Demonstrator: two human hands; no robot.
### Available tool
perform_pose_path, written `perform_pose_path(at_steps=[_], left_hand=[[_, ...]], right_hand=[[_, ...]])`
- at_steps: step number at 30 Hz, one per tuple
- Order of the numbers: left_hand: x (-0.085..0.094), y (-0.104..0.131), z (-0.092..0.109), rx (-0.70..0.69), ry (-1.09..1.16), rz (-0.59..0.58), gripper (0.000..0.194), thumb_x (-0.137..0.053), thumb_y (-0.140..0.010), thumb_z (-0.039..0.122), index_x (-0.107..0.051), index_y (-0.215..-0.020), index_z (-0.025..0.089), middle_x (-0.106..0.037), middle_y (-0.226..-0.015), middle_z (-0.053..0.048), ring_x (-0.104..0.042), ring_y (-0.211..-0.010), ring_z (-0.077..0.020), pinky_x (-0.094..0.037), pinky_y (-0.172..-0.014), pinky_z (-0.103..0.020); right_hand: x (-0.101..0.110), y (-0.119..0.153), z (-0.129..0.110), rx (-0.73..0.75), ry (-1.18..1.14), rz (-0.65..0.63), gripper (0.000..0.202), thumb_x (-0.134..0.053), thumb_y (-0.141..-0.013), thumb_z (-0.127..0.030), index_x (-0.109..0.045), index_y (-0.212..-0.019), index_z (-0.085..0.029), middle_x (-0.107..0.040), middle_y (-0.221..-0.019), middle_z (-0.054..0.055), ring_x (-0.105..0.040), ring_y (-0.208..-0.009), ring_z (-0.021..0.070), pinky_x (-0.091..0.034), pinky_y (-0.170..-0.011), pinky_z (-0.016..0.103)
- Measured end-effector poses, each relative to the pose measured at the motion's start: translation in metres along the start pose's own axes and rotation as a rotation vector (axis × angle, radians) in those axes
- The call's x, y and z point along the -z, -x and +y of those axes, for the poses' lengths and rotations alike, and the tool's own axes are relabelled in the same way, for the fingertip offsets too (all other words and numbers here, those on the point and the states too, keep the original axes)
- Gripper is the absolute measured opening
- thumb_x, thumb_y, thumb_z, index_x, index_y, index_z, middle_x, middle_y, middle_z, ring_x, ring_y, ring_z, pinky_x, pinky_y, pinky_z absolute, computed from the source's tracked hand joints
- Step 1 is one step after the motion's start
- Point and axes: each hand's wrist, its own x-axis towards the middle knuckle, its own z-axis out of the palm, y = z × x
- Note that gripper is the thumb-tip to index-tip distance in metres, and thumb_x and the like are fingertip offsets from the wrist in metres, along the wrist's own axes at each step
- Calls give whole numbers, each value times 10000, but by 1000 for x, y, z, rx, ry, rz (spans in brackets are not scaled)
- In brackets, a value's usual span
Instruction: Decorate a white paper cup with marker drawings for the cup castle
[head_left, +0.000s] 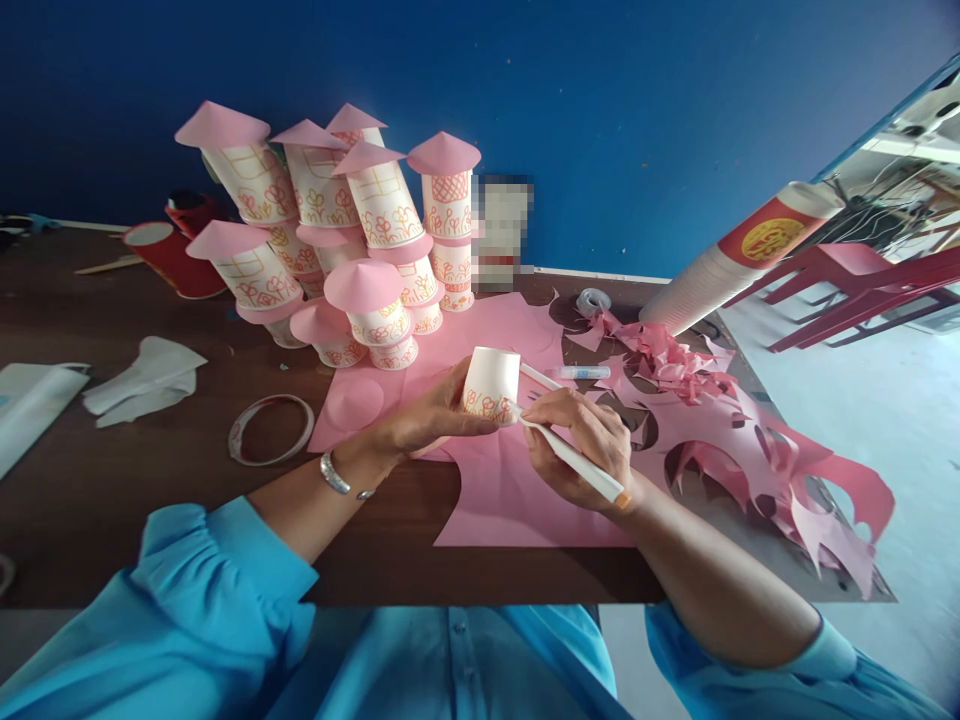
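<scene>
My left hand (427, 415) is closed around a white paper cup (492, 375), held tilted over pink paper. Red and orange flower drawings run along the cup's lower part. In my right hand (581, 440) is a white marker pen (581, 465) with an orange end, its tip at the cup's drawn band. Beyond my left hand stand several paper-cup towers (382, 205) with pink cone roofs and similar drawings. Under both hands lies a pink paper sheet (517, 500). A glue stick or capped tube (581, 372) rests just past my right hand.
Cut pink paper scraps (720, 420) cover the table's right side. A tall stack of paper cups (720, 265) leans behind them. A tape roll (271, 430), crumpled tissue (146, 380) and red can (176, 260) are at left. A smaller tape roll (593, 301) sits near the blue wall.
</scene>
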Motion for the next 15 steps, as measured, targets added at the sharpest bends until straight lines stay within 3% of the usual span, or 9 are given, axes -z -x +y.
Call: perform_pose_path(at_steps=[8, 15], left_hand=[[1, 0, 0, 3, 24, -22, 750, -964, -799, 398, -611, -1446, 259, -691, -1265, -68, -631, -1204, -294, -512, -1068, -475], [0, 1, -1, 9, 36, -5, 755, -974, -789, 391, -609, -1435, 250, -699, -1237, -66, -633, -1187, -295, -507, -1040, -462]], right_hand=[[0, 0, 0, -6, -5, 12, 219, -642, -963, -70, -628, -1088, -249, -752, -814, -12, -756, -685, 149, -600, -619, 247], [1, 0, 0, -16, -5, -5, 209, -641, -971, -83, -635, -1096, -250, -764, -840, -1, -768, -706, 160, -598, -605, 261]])
